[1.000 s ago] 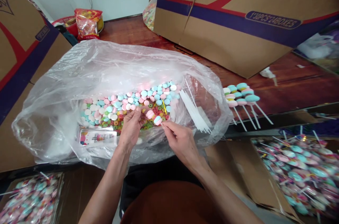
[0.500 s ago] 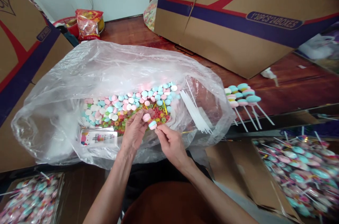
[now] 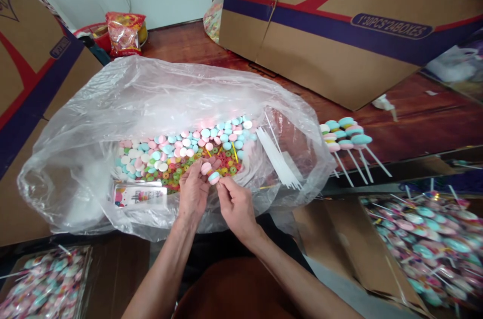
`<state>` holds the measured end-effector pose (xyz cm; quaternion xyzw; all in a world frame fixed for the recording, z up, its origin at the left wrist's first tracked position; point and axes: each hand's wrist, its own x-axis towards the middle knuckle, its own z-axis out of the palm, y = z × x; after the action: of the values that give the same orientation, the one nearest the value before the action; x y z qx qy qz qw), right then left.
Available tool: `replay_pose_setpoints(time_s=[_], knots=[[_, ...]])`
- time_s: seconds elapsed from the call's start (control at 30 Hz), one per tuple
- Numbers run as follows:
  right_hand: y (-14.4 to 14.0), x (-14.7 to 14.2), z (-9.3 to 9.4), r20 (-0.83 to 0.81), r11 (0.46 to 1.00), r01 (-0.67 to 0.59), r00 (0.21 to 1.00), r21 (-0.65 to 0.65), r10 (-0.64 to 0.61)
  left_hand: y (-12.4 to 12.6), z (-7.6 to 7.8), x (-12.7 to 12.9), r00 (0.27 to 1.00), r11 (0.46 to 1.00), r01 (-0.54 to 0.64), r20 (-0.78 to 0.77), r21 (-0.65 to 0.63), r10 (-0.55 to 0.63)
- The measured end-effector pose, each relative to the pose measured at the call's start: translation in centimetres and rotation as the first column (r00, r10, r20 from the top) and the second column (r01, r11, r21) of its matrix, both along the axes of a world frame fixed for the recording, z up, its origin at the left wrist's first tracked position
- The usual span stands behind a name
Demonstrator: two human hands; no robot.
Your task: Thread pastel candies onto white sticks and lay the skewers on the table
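Note:
A big clear plastic bag (image 3: 113, 102) lies open in front of me, filled with loose pastel candy discs (image 3: 196, 140) and small coloured rings (image 3: 177, 168). At its mouth my left hand (image 3: 193, 192) pinches a pink candy disc (image 3: 206, 167). My right hand (image 3: 234, 203) pinches a stick topped with a blue and pink candy piece (image 3: 214, 177), right against the pink disc. A bundle of white sticks (image 3: 277, 158) lies inside the bag to the right.
Finished candy lollipops (image 3: 345, 138) lie on the wooden table to the right of the bag. Large cardboard boxes (image 3: 339, 17) stand behind and at the left. Cartons of wrapped lollipops (image 3: 426, 243) sit at the lower right and lower left.
My right hand has moved left with the stick and candy, closing on my left hand. My left hand has lifted a pink disc from the pile up to the stick's tip.

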<state>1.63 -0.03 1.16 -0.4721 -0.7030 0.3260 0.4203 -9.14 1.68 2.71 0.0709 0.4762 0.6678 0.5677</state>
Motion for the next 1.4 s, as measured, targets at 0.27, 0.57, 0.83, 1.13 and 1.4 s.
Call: replay_pose_setpoints(time_s=[0.27, 0.57, 0.83, 1.13, 1.4], knots=[[0.6, -0.6, -0.1, -0.006, 0.999, -0.006, 1.0, -0.049, 0.006, -0.1, 0.3, 0.4, 0.992, 0.996, 0.088, -0.097, 0.029, -0.084], [1.6, 3.0, 0.1, -0.059, 0.989, -0.015, 0.998, -0.145, 0.006, 1.4, 0.4, -4.4, 0.253, 0.998, 0.068, -0.967, 0.005, -0.013], [1.2, 3.3, 0.1, -0.083, 0.982, 0.008, 0.996, -0.189, -0.024, 2.8, 0.7, -3.9, -0.314, 0.943, -0.076, -0.89, -0.323, -0.33], [1.4, 3.5, -0.7, -0.107, 0.98, -0.004, 0.994, -0.198, -0.017, 2.1, 0.0, -6.1, 0.09, 0.98, 0.175, -0.989, -0.097, -0.114], [1.4, 3.3, -0.8, -0.104, 0.978, -0.001, 0.994, -0.208, -0.021, 1.7, 0.0, -5.1, -0.082, 0.867, 0.456, -0.979, -0.203, -0.186]])
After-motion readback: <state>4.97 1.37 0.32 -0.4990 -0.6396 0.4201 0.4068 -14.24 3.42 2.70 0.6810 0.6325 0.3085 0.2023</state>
